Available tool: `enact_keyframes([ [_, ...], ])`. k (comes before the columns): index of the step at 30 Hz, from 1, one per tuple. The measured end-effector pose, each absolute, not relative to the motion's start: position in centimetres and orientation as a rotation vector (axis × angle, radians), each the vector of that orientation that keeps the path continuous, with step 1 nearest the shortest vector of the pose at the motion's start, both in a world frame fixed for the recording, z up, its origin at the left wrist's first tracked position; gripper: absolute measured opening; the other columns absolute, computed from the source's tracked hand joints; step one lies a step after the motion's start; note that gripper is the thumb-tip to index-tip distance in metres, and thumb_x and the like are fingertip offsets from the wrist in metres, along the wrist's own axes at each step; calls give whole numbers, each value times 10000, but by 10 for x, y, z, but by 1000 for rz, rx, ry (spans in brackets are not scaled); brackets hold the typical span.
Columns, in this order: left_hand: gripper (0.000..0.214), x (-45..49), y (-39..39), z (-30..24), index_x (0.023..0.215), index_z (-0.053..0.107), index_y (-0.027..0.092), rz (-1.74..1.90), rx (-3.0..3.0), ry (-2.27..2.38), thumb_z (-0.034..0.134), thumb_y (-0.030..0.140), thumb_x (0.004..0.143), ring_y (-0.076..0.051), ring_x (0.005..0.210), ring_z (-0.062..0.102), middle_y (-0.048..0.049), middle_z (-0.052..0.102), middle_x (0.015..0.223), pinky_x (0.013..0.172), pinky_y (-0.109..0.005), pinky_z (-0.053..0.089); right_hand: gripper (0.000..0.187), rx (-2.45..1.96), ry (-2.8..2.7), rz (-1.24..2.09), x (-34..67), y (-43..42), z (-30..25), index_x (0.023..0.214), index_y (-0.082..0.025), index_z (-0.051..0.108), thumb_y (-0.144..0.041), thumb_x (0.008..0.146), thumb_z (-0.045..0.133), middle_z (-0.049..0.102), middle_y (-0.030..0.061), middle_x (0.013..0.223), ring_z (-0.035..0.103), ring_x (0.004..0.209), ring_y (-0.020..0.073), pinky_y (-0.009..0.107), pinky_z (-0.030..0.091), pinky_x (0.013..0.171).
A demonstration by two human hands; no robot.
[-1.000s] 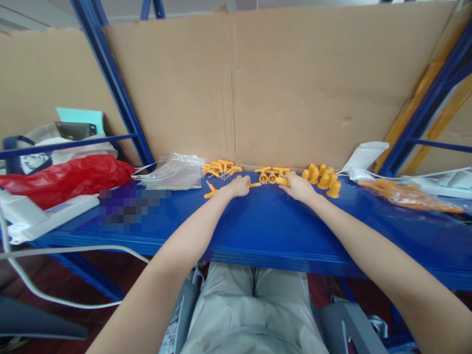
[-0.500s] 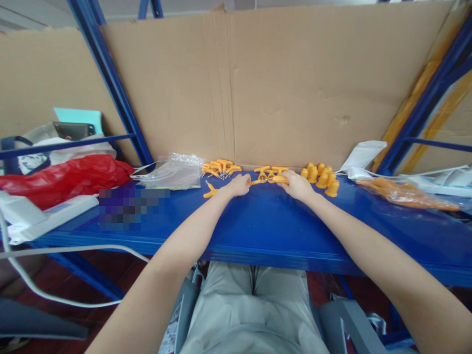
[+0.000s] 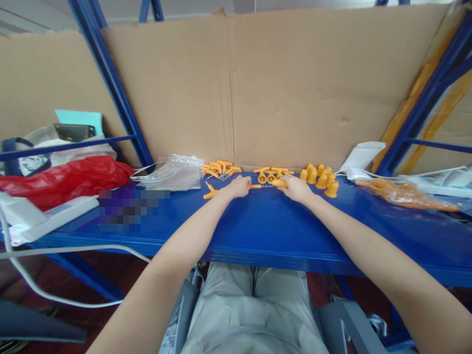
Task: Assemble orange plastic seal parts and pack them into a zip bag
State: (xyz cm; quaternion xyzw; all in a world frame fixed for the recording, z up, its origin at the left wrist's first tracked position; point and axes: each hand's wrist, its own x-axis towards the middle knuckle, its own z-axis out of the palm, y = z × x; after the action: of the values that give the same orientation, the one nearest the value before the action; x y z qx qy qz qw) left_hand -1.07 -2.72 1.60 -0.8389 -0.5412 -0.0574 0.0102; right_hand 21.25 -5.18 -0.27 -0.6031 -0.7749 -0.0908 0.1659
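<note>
My left hand (image 3: 238, 187) is closed around an orange T-shaped piece (image 3: 211, 192), whose threaded end (image 3: 255, 186) sticks out to the right. My right hand (image 3: 297, 188) is closed on a small orange cap (image 3: 279, 183), held just right of that threaded end. Both hands rest on the blue shelf (image 3: 265, 226). Behind them lie a row of orange T-pieces (image 3: 272, 173), another pile of them (image 3: 220, 168) to the left, and a cluster of upright orange caps (image 3: 321, 179) to the right.
A clear plastic bag (image 3: 173, 172) lies left of the piles. Further left are a red bag (image 3: 62, 178), white boxes (image 3: 33, 216) and a white cable (image 3: 55, 295). A bag of orange parts (image 3: 405, 194) and white pouches (image 3: 363, 155) sit right. Cardboard (image 3: 287, 88) backs the shelf.
The hands have barely moved. The right hand's cap has shifted slightly away from the threaded end that it met half a second ago.
</note>
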Motion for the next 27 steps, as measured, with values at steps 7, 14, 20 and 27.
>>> enact_keyframes([
  [7, 277, -11, -25, 14, 1131, 604, 178, -194, -2621, -1704, 475, 147, 888, -202, 966, 618, -103, 623, 1054, 841, -265, 478, 277, -1712, -2202, -271, 214, -50, -4, 1170, -174, 632, -251, 916, 549, 670, 137, 1198, 652, 1074, 274, 344, 504, 875],
  [14, 275, -12, -24, 14, 1125, 601, 178, -192, -2603, -1684, 465, 153, 887, -199, 972, 618, -102, 639, 1058, 831, -255, 476, 245, -1573, -2235, -218, 218, -45, -7, 1126, -153, 646, -214, 915, 537, 674, 145, 1183, 644, 1076, 256, 350, 487, 924],
  [20, 291, -12, -24, 15, 1150, 594, 164, -172, -2597, -1688, 444, 157, 901, -213, 993, 619, -121, 646, 1089, 835, -269, 477, 211, -1447, -2216, -182, 221, -36, -11, 1061, -131, 659, -171, 884, 550, 697, 143, 1100, 636, 1060, 252, 349, 473, 927],
  [27, 276, -6, -29, 15, 1137, 596, 177, -231, -2614, -1742, 480, 147, 889, -214, 1001, 619, -102, 633, 1059, 849, -267, 484, 196, -1330, -2233, -142, 221, -33, -15, 1007, -146, 682, -146, 859, 553, 706, 124, 1047, 643, 1010, 251, 365, 476, 914],
])
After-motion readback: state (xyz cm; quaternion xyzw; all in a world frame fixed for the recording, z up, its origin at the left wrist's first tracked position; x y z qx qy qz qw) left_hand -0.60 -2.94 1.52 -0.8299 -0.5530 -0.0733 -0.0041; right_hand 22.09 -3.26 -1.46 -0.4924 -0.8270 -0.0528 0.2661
